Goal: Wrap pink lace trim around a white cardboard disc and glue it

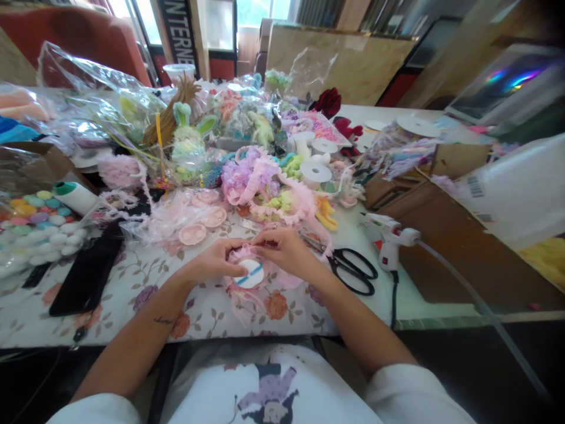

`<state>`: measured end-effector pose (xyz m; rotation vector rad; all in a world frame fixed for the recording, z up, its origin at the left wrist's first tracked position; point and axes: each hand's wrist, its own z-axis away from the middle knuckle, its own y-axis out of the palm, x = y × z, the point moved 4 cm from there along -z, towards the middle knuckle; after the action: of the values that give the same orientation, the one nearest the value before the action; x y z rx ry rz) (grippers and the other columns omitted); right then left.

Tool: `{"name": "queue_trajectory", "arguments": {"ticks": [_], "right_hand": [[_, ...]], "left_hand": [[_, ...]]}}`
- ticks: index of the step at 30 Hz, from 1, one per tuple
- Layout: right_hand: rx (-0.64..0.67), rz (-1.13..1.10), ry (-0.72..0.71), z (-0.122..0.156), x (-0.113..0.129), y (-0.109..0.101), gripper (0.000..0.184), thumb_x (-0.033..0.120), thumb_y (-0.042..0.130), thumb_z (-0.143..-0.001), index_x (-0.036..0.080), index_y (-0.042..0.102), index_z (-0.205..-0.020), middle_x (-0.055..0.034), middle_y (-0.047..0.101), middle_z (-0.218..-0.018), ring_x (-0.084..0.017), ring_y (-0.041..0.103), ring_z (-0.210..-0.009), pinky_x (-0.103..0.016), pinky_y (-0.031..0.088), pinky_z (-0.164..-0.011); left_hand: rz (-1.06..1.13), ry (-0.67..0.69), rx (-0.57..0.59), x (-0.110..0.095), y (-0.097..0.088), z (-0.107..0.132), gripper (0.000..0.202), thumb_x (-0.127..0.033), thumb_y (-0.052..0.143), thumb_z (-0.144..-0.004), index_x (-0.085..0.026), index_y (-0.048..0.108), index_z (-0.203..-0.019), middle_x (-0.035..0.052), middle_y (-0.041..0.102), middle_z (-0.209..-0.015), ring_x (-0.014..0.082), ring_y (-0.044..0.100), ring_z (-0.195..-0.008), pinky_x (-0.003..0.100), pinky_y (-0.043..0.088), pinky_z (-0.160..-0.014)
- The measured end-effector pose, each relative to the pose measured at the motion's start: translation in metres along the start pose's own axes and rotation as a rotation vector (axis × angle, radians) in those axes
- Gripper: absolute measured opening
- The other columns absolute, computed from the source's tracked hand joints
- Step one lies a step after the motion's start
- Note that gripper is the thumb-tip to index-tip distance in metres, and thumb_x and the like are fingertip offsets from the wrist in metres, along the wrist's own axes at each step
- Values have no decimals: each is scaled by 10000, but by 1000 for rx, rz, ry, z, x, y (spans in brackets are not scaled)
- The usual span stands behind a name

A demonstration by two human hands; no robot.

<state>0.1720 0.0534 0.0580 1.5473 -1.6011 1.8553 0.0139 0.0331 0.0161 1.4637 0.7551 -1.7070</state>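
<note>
Between my hands is a small white disc (249,274) with blue strips across its face and pink ruffled fabric around its edge. My left hand (223,258) grips the disc from the left, its thumb lying on the white face. At the far edge, my right hand (280,247) pinches the pink ruffled trim (241,253) with its fingertips close to those of the left. Loose pink fabric (242,300) hangs below the disc onto the flowered cloth. Black-handled scissors (353,271) lie just right of my right wrist, their blades partly hidden.
A white glue gun (389,241) stands at the right beside a cardboard box (445,241). On the left lie a black phone (88,268) and a bag of pompoms (44,235). Ribbons, white spools (315,171), yarn (121,171) and plastic-wrapped crafts crowd the far side.
</note>
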Motion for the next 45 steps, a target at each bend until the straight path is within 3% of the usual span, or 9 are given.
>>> {"name": "queue_trajectory", "arguments": {"ticks": [9,20,36,45], "right_hand": [[-7,-30,37,1,-9,4,38,135,691,-798,143,728,-800,-15,657,-721,-129,575,-670,-225,401,-612],[-42,72,-87,6,-8,5,26,176,681,-821,162,694,-803,4,588,-700,-117,508,-653,-225,371,-620],[16,-135,17,6,-13,-2,152,188,647,-821,119,746,-915,-47,722,-792,-129,597,-657,-226,431,-604],[-95,-151,33,12,-13,0,92,171,678,-779,145,709,-862,-18,674,-743,-124,580,-655,-230,450,-622]], "left_hand": [[49,-10,28,5,-1,0,483,-235,792,-638,-134,674,-1096,55,703,-1000,198,630,-891,266,467,-790],[85,-22,23,7,-3,0,536,-227,802,-639,-153,667,-1152,73,709,-1092,227,647,-961,304,480,-859],[83,-43,-47,6,-6,0,628,-247,824,-594,-148,645,-1188,97,694,-1158,270,641,-1036,346,485,-899],[100,-66,-58,6,-6,1,649,-244,826,-594,-153,630,-1205,81,710,-1110,248,657,-982,330,488,-878]]}}
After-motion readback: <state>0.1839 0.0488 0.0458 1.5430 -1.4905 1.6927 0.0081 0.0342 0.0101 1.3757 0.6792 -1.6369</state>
